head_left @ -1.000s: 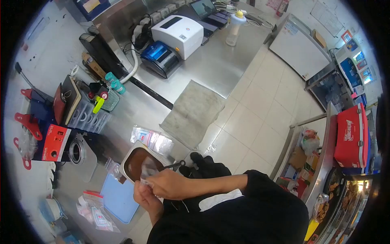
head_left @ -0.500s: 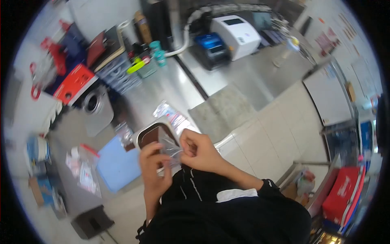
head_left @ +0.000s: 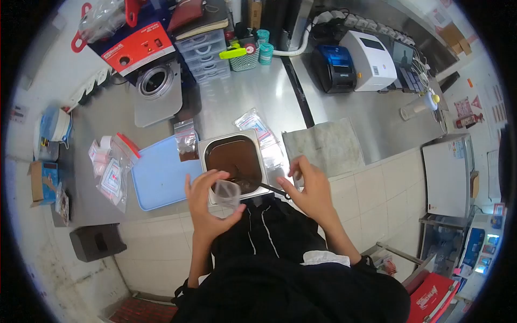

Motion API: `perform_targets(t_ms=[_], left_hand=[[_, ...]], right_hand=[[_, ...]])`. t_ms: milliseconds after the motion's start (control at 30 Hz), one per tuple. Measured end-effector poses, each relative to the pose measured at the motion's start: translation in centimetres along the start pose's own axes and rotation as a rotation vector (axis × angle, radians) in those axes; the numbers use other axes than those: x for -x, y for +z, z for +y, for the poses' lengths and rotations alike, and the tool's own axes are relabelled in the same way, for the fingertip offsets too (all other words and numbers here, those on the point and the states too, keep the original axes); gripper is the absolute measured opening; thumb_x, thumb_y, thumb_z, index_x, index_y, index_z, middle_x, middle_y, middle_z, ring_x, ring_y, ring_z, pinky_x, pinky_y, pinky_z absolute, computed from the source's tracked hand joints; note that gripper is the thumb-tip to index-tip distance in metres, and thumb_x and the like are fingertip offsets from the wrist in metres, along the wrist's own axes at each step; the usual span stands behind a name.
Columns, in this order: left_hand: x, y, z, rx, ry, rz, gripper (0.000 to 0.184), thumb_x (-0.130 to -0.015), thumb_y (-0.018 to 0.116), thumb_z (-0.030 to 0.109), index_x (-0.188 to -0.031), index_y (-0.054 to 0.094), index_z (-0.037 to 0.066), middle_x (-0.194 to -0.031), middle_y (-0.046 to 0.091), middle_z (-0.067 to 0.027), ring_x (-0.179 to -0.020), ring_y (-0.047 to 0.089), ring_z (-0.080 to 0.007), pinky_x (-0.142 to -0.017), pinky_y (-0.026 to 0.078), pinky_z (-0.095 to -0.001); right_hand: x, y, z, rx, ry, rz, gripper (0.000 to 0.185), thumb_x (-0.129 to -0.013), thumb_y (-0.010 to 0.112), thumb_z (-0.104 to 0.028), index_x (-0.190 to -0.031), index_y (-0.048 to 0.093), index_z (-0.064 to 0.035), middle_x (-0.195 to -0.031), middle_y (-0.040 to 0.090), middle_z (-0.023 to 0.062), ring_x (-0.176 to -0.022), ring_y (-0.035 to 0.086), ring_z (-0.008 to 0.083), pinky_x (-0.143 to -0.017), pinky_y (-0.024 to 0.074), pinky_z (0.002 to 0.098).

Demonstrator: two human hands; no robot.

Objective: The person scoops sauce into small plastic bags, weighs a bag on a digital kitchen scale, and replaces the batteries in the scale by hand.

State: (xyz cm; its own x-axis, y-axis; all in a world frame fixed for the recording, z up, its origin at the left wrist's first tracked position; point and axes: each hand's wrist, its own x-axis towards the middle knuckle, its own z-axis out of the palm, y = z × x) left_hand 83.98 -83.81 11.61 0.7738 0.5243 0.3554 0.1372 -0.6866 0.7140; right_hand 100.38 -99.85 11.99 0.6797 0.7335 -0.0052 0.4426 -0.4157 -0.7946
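A small clear plastic bag (head_left: 227,192) stands with its mouth rounded open in my left hand (head_left: 206,207), whose fingers and thumb curl around it. It hangs over the near left edge of a square steel pan (head_left: 263,161) of dark brown liquid (head_left: 231,156). A ladle or spoon with a black handle (head_left: 273,190) rests in the pan, its bowl end in the liquid. By that handle, my right hand (head_left: 312,191) has thumb and fingers apart and holds nothing; whether the thumb touches the handle I cannot tell.
A zip bag of brown filling (head_left: 186,141) lies on the blue tray (head_left: 159,177) left of the pan. Flat printed bags (head_left: 253,125) lie behind the pan, a grey cloth (head_left: 326,144) to its right. An orange-fronted machine (head_left: 139,49) and two printers (head_left: 369,62) stand behind.
My right hand has let go of the plastic bag and moved right, toward the black handle. The bag's mouth is now wide in my left hand. The camera view has turned and steadied.
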Motion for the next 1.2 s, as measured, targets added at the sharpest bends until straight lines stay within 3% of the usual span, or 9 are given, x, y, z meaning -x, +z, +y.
perform_targets(t_ms=[33,233,433,567,667,767,900,967,1200], left_hand=[[0.6,-0.3,-0.6,-0.023,-0.049,0.077,0.061,-0.053,0.077,0.021,-0.108,0.053,0.011,-0.103,0.059,-0.0032,-0.105,0.052,-0.0230,-0.104,0.016,-0.0499],[2.9,-1.7,-2.8,0.012,-0.268,0.327,0.070,-0.056,0.074,0.016,-0.120,0.047,0.007,-0.105,0.058,-0.0084,-0.104,0.052,-0.0237,-0.103,0.017,-0.0497],[3.8,-2.5,-3.3,0.078,-0.285,0.511,0.070,-0.058,0.072,0.011,-0.121,0.044,0.002,-0.104,0.057,-0.0149,-0.102,0.051,-0.0266,-0.099,0.026,-0.0413],[4.9,-2.7,-3.7,0.000,-0.293,0.510,0.068,-0.058,0.072,0.010,-0.120,0.045,0.002,-0.104,0.058,-0.0152,-0.101,0.051,-0.0261,-0.097,0.028,-0.0403],[5.5,-2.7,-3.9,0.003,-0.296,0.524,0.066,-0.058,0.071,0.010,-0.118,0.046,0.003,-0.104,0.059,-0.0133,-0.101,0.051,-0.0253,-0.097,0.026,-0.0411],[5.9,-2.8,-4.1,-0.012,-0.324,0.508,0.064,-0.058,0.071,0.011,-0.117,0.047,0.006,-0.103,0.059,-0.0102,-0.102,0.051,-0.0248,-0.100,0.021,-0.0450],[6.3,-3.1,-4.1,0.004,-0.349,0.507,0.063,-0.059,0.072,0.014,-0.117,0.048,0.009,-0.104,0.059,-0.0070,-0.104,0.051,-0.0246,-0.102,0.017,-0.0494],[6.7,-3.2,-4.0,-0.040,-0.409,0.512,0.062,-0.059,0.072,0.017,-0.116,0.049,0.012,-0.107,0.058,-0.0051,-0.106,0.050,-0.0243,-0.103,0.013,-0.0532],[7.3,-2.8,-4.2,-0.129,-0.426,0.473,0.065,-0.059,0.073,0.019,-0.119,0.049,0.012,-0.111,0.056,-0.0041,-0.107,0.050,-0.0228,-0.103,0.012,-0.0562]], right_hand=[[0.3,0.7,1.5,0.290,0.011,-0.006,0.035,-0.075,0.069,-0.018,-0.096,0.046,-0.0039,-0.069,0.058,0.0099,-0.061,0.061,0.0219,-0.054,0.0456,0.0308],[0.8,4.1,1.8,-0.104,0.228,-0.218,0.048,-0.071,0.073,-0.020,-0.105,0.042,-0.0037,-0.069,0.062,0.0105,-0.065,0.065,0.0242,-0.057,0.0485,0.0322],[1.8,6.7,2.3,0.261,0.204,-0.476,0.047,-0.070,0.074,-0.020,-0.099,0.040,-0.0038,-0.068,0.062,0.0111,-0.064,0.063,0.0256,-0.057,0.0480,0.0342],[1.6,6.7,2.3,-0.023,0.210,-0.377,0.041,-0.071,0.072,-0.012,-0.099,0.043,-0.0031,-0.073,0.062,0.0093,-0.060,0.061,0.0176,-0.054,0.0463,0.0288],[-0.9,6.6,2.4,-0.510,0.149,0.061,0.025,-0.078,0.064,-0.008,-0.100,0.055,-0.0023,-0.076,0.060,0.0038,-0.062,0.059,0.0093,-0.050,0.0431,0.0225],[-3.7,8.3,0.2,-0.765,0.345,-0.007,0.022,-0.081,0.063,-0.012,-0.099,0.057,-0.0009,-0.084,0.058,0.0055,-0.062,0.056,0.0077,-0.050,0.0470,0.0213],[-5.1,10.7,1.2,-0.529,0.121,-0.159,0.018,-0.085,0.058,-0.017,-0.096,0.059,-0.0021,-0.083,0.059,0.0044,-0.075,0.060,0.0126,-0.061,0.0479,0.0261],[-5.2,8.6,0.4,-0.023,-0.647,-0.242,0.012,-0.082,0.060,-0.014,-0.090,0.060,-0.0052,-0.083,0.057,0.0063,-0.069,0.059,0.0209,-0.061,0.0489,0.0297],[-3.7,8.3,3.1,-0.238,-0.523,-0.343,0.011,-0.081,0.060,-0.009,-0.090,0.062,-0.0031,-0.084,0.064,0.0071,-0.074,0.062,0.0207,-0.063,0.0490,0.0295]])
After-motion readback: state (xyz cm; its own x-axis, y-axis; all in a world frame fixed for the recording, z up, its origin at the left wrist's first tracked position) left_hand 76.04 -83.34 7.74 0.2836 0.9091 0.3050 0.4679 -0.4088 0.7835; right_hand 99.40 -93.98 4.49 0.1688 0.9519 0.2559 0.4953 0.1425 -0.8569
